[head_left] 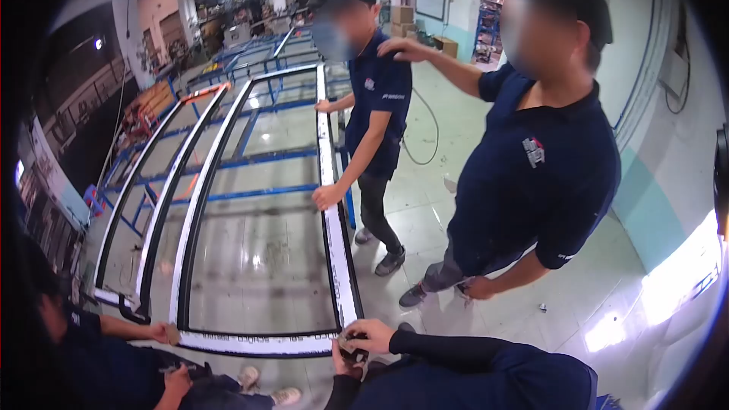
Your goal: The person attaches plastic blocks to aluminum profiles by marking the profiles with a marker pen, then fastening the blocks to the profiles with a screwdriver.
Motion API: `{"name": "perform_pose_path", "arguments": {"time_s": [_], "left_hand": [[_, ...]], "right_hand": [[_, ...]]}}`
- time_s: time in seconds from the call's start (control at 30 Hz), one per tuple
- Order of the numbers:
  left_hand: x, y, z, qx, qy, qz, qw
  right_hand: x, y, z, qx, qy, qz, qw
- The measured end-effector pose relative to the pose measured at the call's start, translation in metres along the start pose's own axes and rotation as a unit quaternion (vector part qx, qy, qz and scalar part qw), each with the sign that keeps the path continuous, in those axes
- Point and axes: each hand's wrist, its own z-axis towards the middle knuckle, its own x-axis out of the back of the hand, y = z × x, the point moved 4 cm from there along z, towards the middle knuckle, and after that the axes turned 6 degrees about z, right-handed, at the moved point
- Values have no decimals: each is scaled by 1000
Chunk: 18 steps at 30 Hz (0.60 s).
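Note:
A large white-and-black rectangular frame (258,343) lies across blue supports. At its near right corner are both my hands. My right hand (370,335), in a black sleeve, has its fingers bent round a small dark item (354,349) that I cannot make out. Just below and to the left, my left hand (345,361) is closed against the same item and the frame's corner, its fingers partly hidden.
A co-worker (380,99) holds the frame's right side with both hands. Another person (539,175) stands at right, one hand on that co-worker's shoulder. A third person's hand (165,333) touches the near left corner. A narrower frame (148,243) lies left.

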Motion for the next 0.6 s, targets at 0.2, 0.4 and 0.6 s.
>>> {"name": "perform_pose_path", "arguments": {"time_s": [0.2, 0.4, 0.6], "left_hand": [[-2, 0, -1, 2, -19, 15, 1000], [0, -1, 1, 2, 1, -14, 1000], [-3, 0, -1, 4, 28, -32, 999]], "right_hand": [[7, -18, -2, -96, -49, 10, 994], [0, -2, -3, 72, -1, 11, 997], [-1, -3, -2, -6, -30, -51, 998]]}}
